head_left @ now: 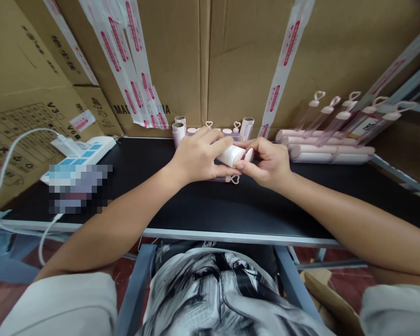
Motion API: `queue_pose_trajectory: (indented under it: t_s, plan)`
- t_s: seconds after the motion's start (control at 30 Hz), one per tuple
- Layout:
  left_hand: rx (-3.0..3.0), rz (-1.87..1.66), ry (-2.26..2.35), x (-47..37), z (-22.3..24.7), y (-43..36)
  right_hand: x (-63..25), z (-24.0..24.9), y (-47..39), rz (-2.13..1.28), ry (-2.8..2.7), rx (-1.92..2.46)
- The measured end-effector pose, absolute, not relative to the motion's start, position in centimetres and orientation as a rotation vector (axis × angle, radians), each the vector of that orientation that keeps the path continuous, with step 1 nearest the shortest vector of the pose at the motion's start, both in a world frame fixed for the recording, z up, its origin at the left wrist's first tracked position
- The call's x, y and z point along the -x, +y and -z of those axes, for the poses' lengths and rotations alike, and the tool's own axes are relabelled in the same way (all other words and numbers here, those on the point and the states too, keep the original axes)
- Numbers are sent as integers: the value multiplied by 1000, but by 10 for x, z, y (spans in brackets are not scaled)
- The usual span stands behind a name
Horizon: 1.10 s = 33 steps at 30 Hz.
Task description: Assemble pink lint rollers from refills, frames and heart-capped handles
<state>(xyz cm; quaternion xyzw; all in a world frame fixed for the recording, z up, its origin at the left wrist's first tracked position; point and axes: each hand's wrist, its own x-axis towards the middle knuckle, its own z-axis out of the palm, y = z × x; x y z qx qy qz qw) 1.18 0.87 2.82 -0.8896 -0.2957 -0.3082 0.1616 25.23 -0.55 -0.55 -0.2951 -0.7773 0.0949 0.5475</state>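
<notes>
Over the middle of the table, my left hand (199, 154) is wrapped round a pale pink-white cylinder tube (232, 157), which lies tilted with its end toward the right. A small round pink cap (249, 155) sits at that end, pinched by the fingers of my right hand (271, 163). Whether the cap touches the tube's rim I cannot tell. Just below the hands, a clear pinkish tube with a heart-shaped loop (234, 179) lies on the table, mostly hidden. Behind the hands stand open-ended rolls (247, 128) and more heart-loop pieces, partly covered by my fingers.
Pink cylinders (331, 154) lie stacked at the right, with several clear heart-loop tubes (327, 112) leaning on them. A white power strip (101, 148) with a cable and a pixelated object (79, 189) occupy the black table's (196, 212) left side. Cardboard (238, 56) walls the back.
</notes>
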Motion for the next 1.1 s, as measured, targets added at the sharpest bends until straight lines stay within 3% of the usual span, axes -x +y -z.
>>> queue_pose_trajectory:
  t_s: [0.47, 0.93, 1.1]
  plan:
    - [2411, 906, -954, -10, -23, 11, -252, 20, 3, -501, -1836, 639]
    - [2364, 840, -1102, -17, -21, 1, -249, 29, 8, -258, -1821, 697]
    - [2533, 1080, -1196, -12, -25, 13, -249, 27, 12, -365, -1817, 676]
